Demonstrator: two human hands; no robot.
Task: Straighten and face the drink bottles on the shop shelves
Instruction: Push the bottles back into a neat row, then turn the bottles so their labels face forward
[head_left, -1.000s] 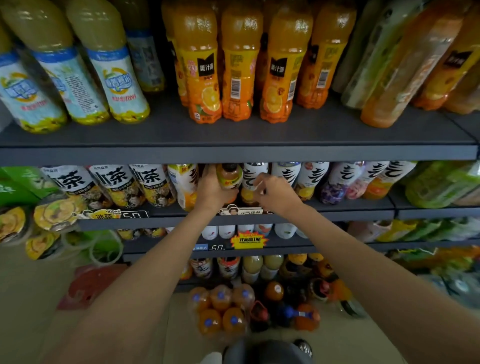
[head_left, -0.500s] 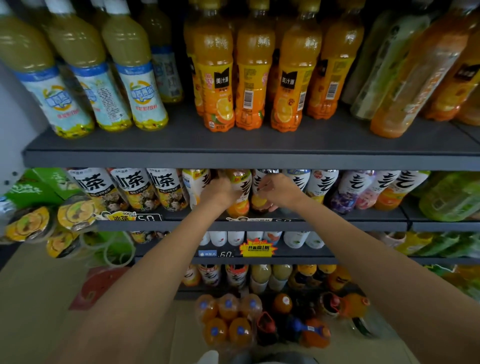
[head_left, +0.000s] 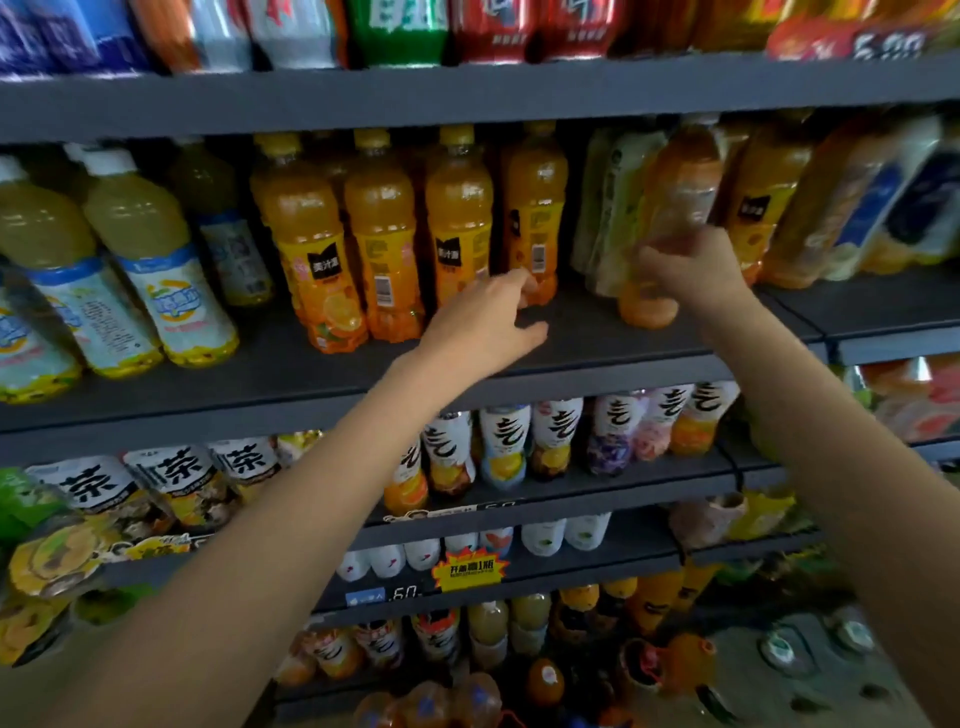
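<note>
Several orange juice bottles (head_left: 382, 244) with yellow caps stand in a row on the dark middle shelf (head_left: 322, 379). My left hand (head_left: 488, 327) reaches over the shelf board with loosely spread fingers, its fingertips close to the base of the rightmost bottle of that row (head_left: 537, 218); it holds nothing. My right hand (head_left: 685, 273) grips the lower part of a tilted orange bottle (head_left: 675, 197) that leans left beside a pale green bottle (head_left: 613, 208). Its label faces away from me.
Pale yellow drinks with blue-white labels (head_left: 161, 270) stand at the left of the same shelf. More leaning bottles (head_left: 852, 197) crowd the right. Cans and sodas (head_left: 400, 31) fill the shelf above. White-labelled bottles (head_left: 556, 436) line the shelf below.
Both hands left the white-labelled bottles on the lower shelf and rose to the orange juice shelf. My right hand took hold of the tilted orange bottle. The camera tilted upward.
</note>
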